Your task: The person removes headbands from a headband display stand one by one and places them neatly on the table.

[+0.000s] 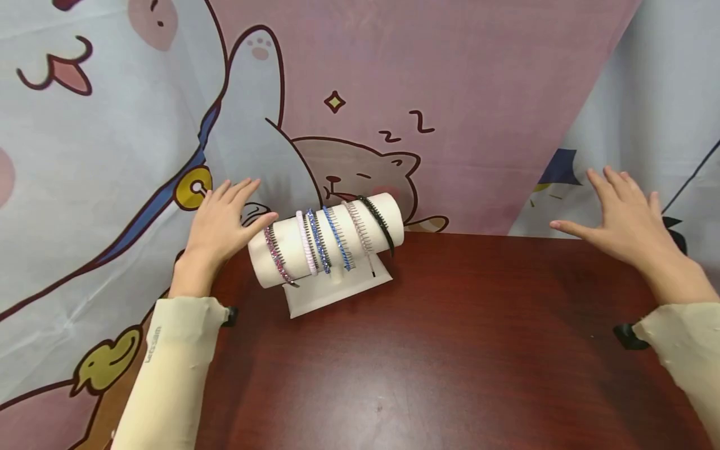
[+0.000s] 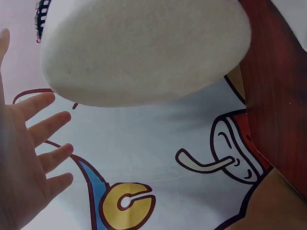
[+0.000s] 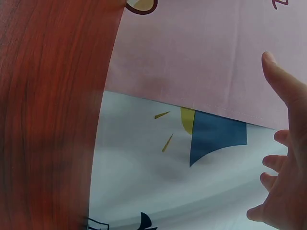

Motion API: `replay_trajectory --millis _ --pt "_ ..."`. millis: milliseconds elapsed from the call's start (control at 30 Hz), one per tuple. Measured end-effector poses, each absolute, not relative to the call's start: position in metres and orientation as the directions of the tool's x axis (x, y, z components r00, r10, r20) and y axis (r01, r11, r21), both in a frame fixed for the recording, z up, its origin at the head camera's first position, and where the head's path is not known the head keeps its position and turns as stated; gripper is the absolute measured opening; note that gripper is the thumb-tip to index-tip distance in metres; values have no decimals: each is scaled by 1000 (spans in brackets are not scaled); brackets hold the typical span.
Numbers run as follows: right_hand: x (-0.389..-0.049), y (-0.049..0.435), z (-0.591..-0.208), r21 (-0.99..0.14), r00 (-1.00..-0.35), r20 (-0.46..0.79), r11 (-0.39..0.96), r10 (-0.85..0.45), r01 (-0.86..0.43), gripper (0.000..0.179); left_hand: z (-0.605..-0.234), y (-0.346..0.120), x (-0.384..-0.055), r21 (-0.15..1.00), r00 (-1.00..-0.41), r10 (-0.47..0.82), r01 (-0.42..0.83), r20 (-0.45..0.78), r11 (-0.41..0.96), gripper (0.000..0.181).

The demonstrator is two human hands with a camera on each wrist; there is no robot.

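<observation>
A cream padded roll (image 1: 289, 242) stands tilted on a white base (image 1: 315, 300), its right end higher. Several toothed headbands sit around it: a pink-red glittery one (image 1: 274, 253), a pale pink one (image 1: 306, 245), a purple-blue sparkly one (image 1: 318, 242), a blue one (image 1: 337, 239), a thin pinkish one (image 1: 357, 226) and a black one (image 1: 378, 219). My left hand (image 1: 222, 226), fingers extended, hovers beside the roll's left end; the left wrist view shows that rounded end (image 2: 144, 52) close up. Far to the right, my right hand (image 1: 627, 219) is raised with fingers spread, holding nothing.
The roll's base rests on a dark red-brown wooden table (image 1: 450, 350), toward its back left. Behind and to the left hangs a cartoon-printed cloth (image 1: 478, 75) in pink and white. Dark straps (image 1: 630, 336) show at my sleeve cuffs.
</observation>
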State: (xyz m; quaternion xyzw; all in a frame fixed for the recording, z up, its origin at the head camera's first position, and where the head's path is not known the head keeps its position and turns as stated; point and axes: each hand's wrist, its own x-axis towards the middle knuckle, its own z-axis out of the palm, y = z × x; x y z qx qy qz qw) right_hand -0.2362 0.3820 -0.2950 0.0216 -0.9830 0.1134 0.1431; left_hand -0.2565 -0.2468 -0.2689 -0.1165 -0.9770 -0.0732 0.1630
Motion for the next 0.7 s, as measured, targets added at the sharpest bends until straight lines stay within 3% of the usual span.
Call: replay_trajectory --millis 700 --pt "-242 371 -317 -295 -942 323 937 -88 -188 102 -290 -251 -243 170 -887 218 308 406 936 77"
